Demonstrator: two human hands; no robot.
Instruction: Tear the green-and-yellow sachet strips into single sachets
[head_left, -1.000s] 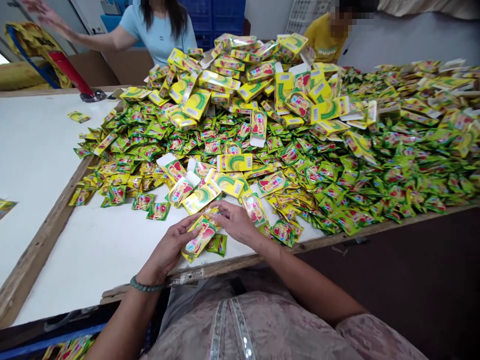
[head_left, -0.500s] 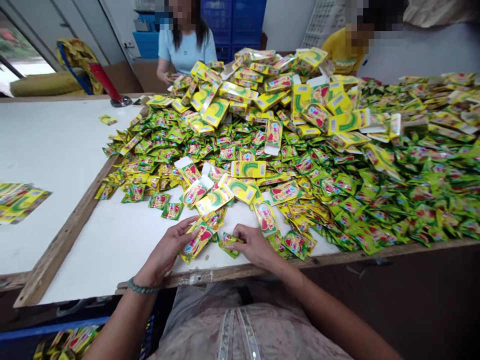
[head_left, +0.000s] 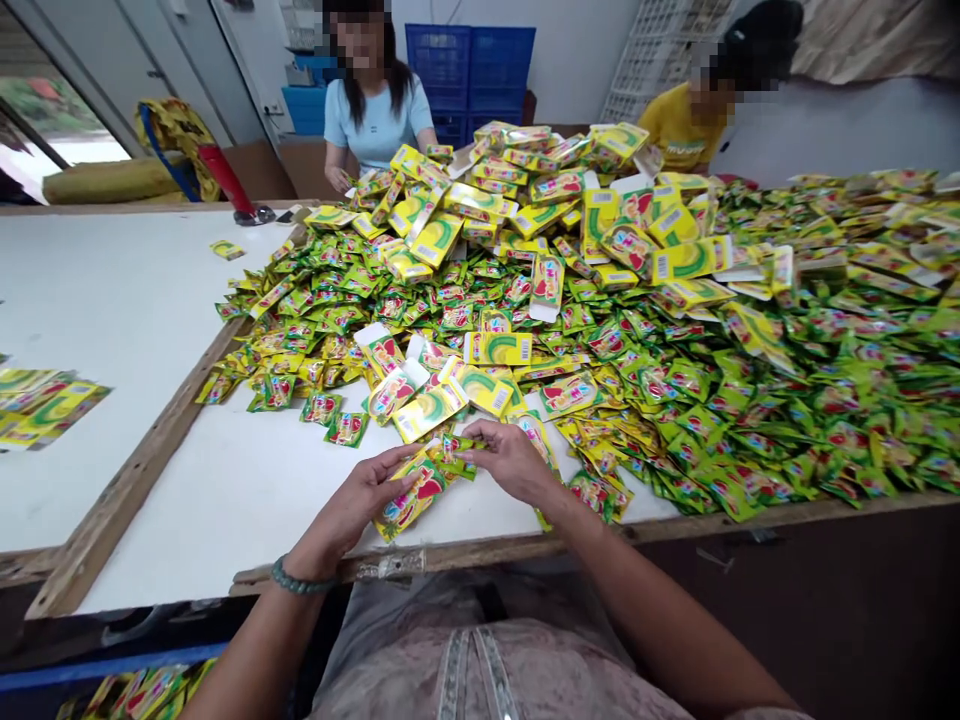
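My left hand (head_left: 369,500) is closed around a small yellow-green printed carton (head_left: 411,497), held tilted over the near edge of the white table. In my right hand (head_left: 510,460), thumb and fingers pinch a small green candy packet (head_left: 455,447) at the carton's upper right end. Whether the packet is partly inside the carton I cannot tell. Just beyond my hands lie several cartons with white flaps standing out, among them a yellow one (head_left: 430,412). A couple of loose green packets (head_left: 347,429) rest on the table to the left of them.
A large heap of green packets (head_left: 697,390) spreads to the right, with yellow cartons (head_left: 480,205) piled behind. A wooden strip (head_left: 142,480) divides the white table. Flattened cartons (head_left: 52,408) lie at left. Two people sit across, one in a light blue shirt (head_left: 379,120). Below stands a blue crate (head_left: 112,668).
My right hand has lifted the green packet up and left to the end of the carton. My left hand has shifted slightly right with the carton. The view has tilted up a little.
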